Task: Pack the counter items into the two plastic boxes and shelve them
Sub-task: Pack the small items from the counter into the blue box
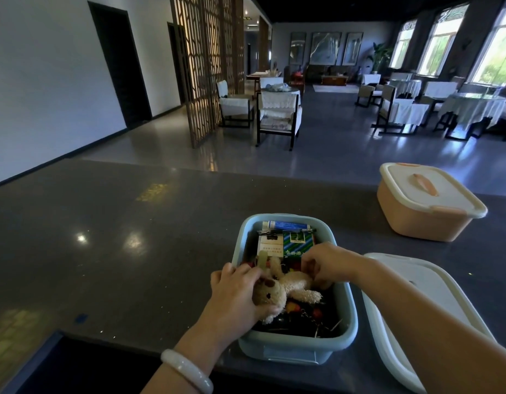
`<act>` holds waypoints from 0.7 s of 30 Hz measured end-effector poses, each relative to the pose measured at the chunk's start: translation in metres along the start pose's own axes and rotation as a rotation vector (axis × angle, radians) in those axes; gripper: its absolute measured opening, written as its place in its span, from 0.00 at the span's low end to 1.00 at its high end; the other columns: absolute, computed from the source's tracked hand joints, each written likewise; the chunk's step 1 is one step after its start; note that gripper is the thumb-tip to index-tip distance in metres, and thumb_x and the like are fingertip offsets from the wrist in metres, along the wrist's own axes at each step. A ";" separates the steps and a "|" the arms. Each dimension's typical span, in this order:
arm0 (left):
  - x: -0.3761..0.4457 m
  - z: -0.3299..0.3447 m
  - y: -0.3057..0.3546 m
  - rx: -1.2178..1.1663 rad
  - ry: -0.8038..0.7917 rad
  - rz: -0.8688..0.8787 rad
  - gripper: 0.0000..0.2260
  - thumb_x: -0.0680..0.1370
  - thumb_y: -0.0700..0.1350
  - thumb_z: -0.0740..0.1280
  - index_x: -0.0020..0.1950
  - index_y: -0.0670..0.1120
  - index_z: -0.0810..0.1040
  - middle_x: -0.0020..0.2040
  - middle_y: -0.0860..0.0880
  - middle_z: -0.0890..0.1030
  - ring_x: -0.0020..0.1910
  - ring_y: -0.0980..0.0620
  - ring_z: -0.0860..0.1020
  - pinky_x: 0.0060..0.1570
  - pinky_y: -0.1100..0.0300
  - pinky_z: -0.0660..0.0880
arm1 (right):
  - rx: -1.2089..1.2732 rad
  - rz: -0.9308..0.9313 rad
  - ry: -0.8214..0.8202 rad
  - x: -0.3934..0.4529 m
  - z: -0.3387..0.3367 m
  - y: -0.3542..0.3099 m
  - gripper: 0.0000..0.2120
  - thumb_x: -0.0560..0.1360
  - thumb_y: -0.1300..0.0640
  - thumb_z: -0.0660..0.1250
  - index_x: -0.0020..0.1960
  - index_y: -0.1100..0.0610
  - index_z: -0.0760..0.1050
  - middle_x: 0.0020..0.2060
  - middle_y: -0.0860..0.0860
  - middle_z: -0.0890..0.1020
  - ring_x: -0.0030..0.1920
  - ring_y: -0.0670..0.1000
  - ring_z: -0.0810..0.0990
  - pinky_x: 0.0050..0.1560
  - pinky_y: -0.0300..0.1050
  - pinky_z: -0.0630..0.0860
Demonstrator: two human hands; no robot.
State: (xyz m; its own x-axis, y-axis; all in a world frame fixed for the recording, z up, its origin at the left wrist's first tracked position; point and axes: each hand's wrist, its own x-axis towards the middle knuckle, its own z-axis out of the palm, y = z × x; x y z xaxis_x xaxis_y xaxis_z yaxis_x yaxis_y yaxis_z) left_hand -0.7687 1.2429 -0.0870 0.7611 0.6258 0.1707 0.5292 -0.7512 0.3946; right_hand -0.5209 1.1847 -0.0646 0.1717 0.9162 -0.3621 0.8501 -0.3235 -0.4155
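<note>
Dark speckled stone forms the counter, which bears two plastic boxes. Far right stands the peach box, lidded in cream. Nearer, the pale blue box sits open, its white lid just beside it. Inside lie packets, a binder clip and dark clutter, with a cream plush rabbit on top. Her left hand grips its head; her right hand pinches its body.
</note>
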 end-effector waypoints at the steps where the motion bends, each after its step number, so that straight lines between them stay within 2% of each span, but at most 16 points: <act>1: 0.000 0.000 -0.001 -0.005 -0.001 -0.001 0.25 0.67 0.69 0.67 0.60 0.62 0.71 0.58 0.63 0.70 0.59 0.58 0.61 0.60 0.57 0.55 | -0.004 0.000 0.009 0.000 0.000 0.000 0.15 0.70 0.66 0.71 0.45 0.45 0.77 0.44 0.47 0.78 0.39 0.48 0.83 0.37 0.38 0.81; 4: -0.001 -0.001 -0.002 -0.012 -0.003 -0.002 0.24 0.67 0.68 0.68 0.60 0.62 0.71 0.59 0.63 0.71 0.59 0.57 0.62 0.61 0.56 0.56 | -0.055 -0.021 0.040 -0.002 -0.003 -0.002 0.14 0.70 0.65 0.71 0.49 0.47 0.78 0.46 0.45 0.77 0.40 0.45 0.81 0.35 0.33 0.78; 6: -0.001 -0.001 -0.002 -0.009 -0.013 -0.006 0.24 0.68 0.68 0.68 0.60 0.62 0.71 0.59 0.62 0.71 0.59 0.57 0.62 0.61 0.56 0.56 | -0.181 -0.059 0.080 -0.002 -0.007 -0.003 0.13 0.70 0.64 0.72 0.51 0.49 0.79 0.48 0.44 0.77 0.41 0.43 0.78 0.36 0.30 0.76; 7: -0.001 -0.001 -0.003 -0.009 -0.016 -0.007 0.24 0.68 0.68 0.68 0.60 0.62 0.71 0.59 0.62 0.71 0.59 0.57 0.62 0.60 0.56 0.55 | -0.220 -0.055 0.081 -0.001 -0.008 -0.005 0.13 0.70 0.63 0.72 0.51 0.49 0.79 0.48 0.45 0.77 0.42 0.43 0.78 0.38 0.31 0.77; 10: 0.000 -0.001 -0.002 -0.005 -0.005 0.009 0.25 0.68 0.70 0.66 0.61 0.62 0.71 0.59 0.62 0.70 0.59 0.58 0.62 0.59 0.57 0.55 | -0.290 0.023 0.024 0.005 0.000 -0.008 0.09 0.72 0.60 0.69 0.49 0.49 0.78 0.44 0.46 0.78 0.42 0.48 0.77 0.44 0.43 0.77; 12: 0.002 0.000 -0.001 -0.022 0.011 0.008 0.25 0.68 0.71 0.65 0.61 0.62 0.71 0.58 0.62 0.70 0.59 0.59 0.62 0.59 0.58 0.55 | -0.264 0.025 0.018 0.008 0.008 -0.008 0.05 0.73 0.59 0.63 0.42 0.51 0.77 0.39 0.49 0.77 0.38 0.49 0.73 0.42 0.44 0.71; 14: 0.003 0.001 -0.003 -0.034 0.015 0.004 0.26 0.68 0.70 0.65 0.63 0.61 0.70 0.59 0.62 0.68 0.60 0.59 0.61 0.61 0.59 0.54 | -0.294 -0.001 0.008 0.008 0.009 -0.007 0.06 0.72 0.60 0.62 0.40 0.51 0.74 0.39 0.49 0.77 0.39 0.50 0.73 0.42 0.44 0.70; 17: 0.003 0.003 -0.006 -0.086 0.012 0.024 0.33 0.67 0.71 0.65 0.68 0.61 0.65 0.61 0.66 0.62 0.64 0.63 0.57 0.63 0.61 0.49 | -0.258 0.043 0.012 0.003 -0.004 -0.009 0.13 0.69 0.61 0.70 0.49 0.47 0.75 0.46 0.46 0.76 0.45 0.48 0.76 0.44 0.41 0.73; 19: 0.004 0.005 -0.008 -0.091 -0.010 0.052 0.38 0.66 0.73 0.63 0.73 0.60 0.61 0.67 0.67 0.59 0.67 0.68 0.51 0.68 0.61 0.45 | -0.225 0.000 0.112 0.001 -0.008 -0.012 0.14 0.70 0.59 0.71 0.54 0.46 0.76 0.49 0.44 0.76 0.48 0.47 0.76 0.46 0.40 0.74; 21: 0.006 0.007 -0.008 -0.041 -0.055 0.075 0.42 0.67 0.74 0.60 0.76 0.58 0.56 0.75 0.64 0.56 0.72 0.67 0.46 0.71 0.59 0.39 | -0.072 -0.071 0.257 0.001 -0.002 -0.019 0.14 0.73 0.56 0.70 0.58 0.46 0.76 0.54 0.43 0.76 0.53 0.45 0.76 0.55 0.40 0.74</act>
State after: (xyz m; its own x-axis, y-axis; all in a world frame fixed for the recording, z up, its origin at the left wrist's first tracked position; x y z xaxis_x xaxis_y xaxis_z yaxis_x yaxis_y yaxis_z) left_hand -0.7657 1.2516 -0.0956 0.8181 0.5547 0.1517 0.4548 -0.7855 0.4196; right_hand -0.5363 1.1922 -0.0554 0.2233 0.9689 -0.1069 0.8961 -0.2472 -0.3686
